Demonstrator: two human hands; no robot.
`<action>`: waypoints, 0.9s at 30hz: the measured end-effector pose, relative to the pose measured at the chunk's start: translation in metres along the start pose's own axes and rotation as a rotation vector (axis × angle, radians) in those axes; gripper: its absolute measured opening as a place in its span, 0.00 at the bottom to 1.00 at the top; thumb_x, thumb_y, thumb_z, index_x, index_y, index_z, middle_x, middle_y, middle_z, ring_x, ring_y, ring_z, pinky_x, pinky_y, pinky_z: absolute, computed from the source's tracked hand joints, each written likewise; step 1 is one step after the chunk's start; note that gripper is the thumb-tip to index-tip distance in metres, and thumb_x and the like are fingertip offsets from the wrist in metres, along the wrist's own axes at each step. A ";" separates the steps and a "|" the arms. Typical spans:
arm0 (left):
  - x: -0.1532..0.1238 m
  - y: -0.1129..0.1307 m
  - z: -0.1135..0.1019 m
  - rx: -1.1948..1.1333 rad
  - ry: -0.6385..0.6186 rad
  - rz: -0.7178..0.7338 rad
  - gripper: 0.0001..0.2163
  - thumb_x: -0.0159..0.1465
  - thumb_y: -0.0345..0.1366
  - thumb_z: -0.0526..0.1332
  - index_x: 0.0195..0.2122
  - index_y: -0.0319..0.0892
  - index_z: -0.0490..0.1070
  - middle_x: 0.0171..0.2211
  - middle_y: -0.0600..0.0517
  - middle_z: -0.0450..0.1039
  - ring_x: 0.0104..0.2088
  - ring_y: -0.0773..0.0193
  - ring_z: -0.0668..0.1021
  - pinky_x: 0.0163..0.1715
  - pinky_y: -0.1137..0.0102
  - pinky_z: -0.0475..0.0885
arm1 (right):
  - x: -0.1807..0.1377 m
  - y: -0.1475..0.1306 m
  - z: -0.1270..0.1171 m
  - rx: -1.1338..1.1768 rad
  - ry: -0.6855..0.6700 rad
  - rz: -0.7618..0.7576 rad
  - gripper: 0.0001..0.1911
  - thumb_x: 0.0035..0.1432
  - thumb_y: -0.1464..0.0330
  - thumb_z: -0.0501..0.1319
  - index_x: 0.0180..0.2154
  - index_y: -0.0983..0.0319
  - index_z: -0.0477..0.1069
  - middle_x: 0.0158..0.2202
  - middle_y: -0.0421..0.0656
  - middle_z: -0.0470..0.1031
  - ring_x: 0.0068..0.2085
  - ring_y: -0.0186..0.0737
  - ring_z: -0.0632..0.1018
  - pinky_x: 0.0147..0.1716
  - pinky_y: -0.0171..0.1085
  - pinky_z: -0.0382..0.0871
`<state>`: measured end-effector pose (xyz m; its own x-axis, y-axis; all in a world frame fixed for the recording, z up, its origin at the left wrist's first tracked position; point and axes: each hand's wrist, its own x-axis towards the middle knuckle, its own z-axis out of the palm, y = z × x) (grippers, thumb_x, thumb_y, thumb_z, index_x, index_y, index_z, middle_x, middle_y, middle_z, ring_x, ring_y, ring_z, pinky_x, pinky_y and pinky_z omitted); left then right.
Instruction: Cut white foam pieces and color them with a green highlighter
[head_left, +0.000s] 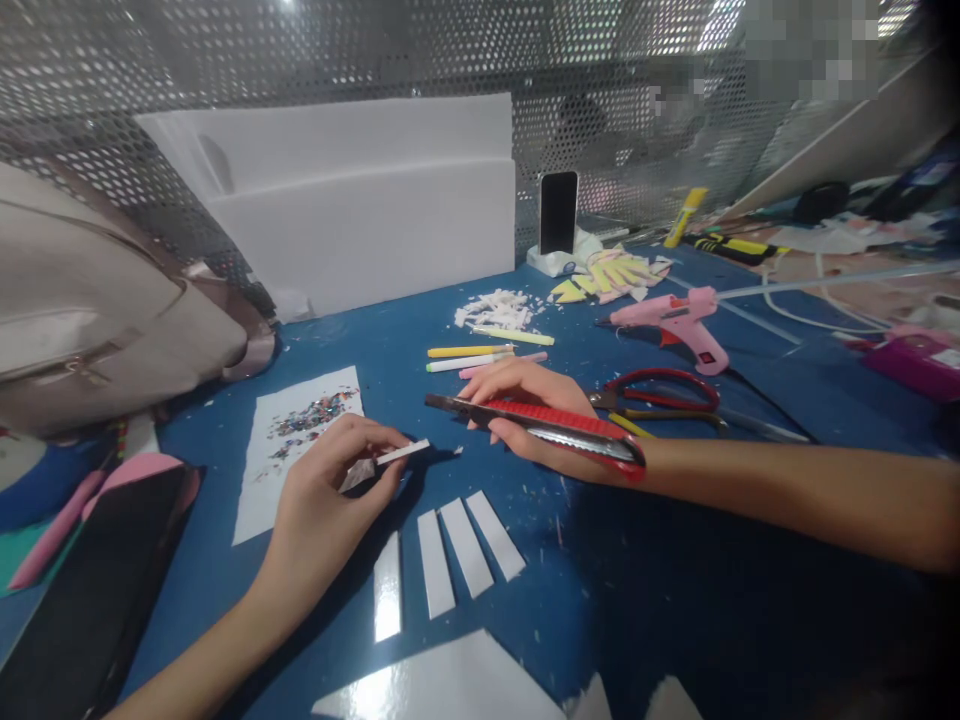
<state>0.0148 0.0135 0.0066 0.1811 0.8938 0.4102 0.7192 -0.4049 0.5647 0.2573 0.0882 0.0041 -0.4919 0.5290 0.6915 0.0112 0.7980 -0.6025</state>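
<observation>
Between the thumb and fingers of my left hand [330, 490] is a small white foam board strip [403, 452], pinched edge-on above the table. My right hand [532, 400] is closed around a red box cutter [570, 428], its dark tip pointing left toward the strip but apart from it. Several white strips [466, 548] lie side by side on the blue table below the hands. Behind my left hand, a white paper sheet [266, 480] carries a scatter of small shiny gems [311, 420].
Pens [469, 352], white scraps [501, 308] and red-handled scissors [660, 390] lie beyond my right hand. A pink glue gun [675, 318] rests at right. A phone [559, 212] stands near white boards [367, 200]. A bag [105, 300] and black case [105, 580] occupy the left.
</observation>
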 end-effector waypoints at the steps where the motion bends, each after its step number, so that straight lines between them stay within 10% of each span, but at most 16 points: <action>1: 0.000 0.000 -0.001 0.036 0.002 0.025 0.04 0.65 0.32 0.58 0.39 0.46 0.71 0.37 0.54 0.71 0.38 0.66 0.74 0.38 0.69 0.72 | 0.000 0.001 0.000 -0.028 -0.007 -0.041 0.10 0.58 0.73 0.62 0.43 0.62 0.71 0.43 0.45 0.77 0.51 0.42 0.76 0.55 0.46 0.68; 15: -0.005 -0.009 -0.005 0.596 -0.094 0.453 0.12 0.67 0.28 0.53 0.50 0.40 0.69 0.40 0.45 0.71 0.38 0.58 0.73 0.36 0.63 0.71 | 0.001 0.003 0.002 -0.009 -0.042 -0.025 0.12 0.55 0.76 0.61 0.43 0.62 0.71 0.43 0.44 0.77 0.49 0.41 0.77 0.54 0.46 0.69; 27: -0.005 0.002 -0.002 0.506 -0.152 0.575 0.08 0.67 0.29 0.55 0.46 0.38 0.70 0.43 0.46 0.75 0.43 0.57 0.74 0.45 0.60 0.69 | 0.001 0.003 0.003 0.025 -0.099 0.026 0.09 0.55 0.75 0.60 0.40 0.63 0.71 0.42 0.43 0.77 0.44 0.37 0.77 0.51 0.42 0.70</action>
<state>0.0142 0.0080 0.0068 0.6819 0.6013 0.4165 0.6962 -0.7082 -0.1175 0.2542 0.0901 0.0018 -0.5752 0.5175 0.6334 0.0044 0.7763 -0.6303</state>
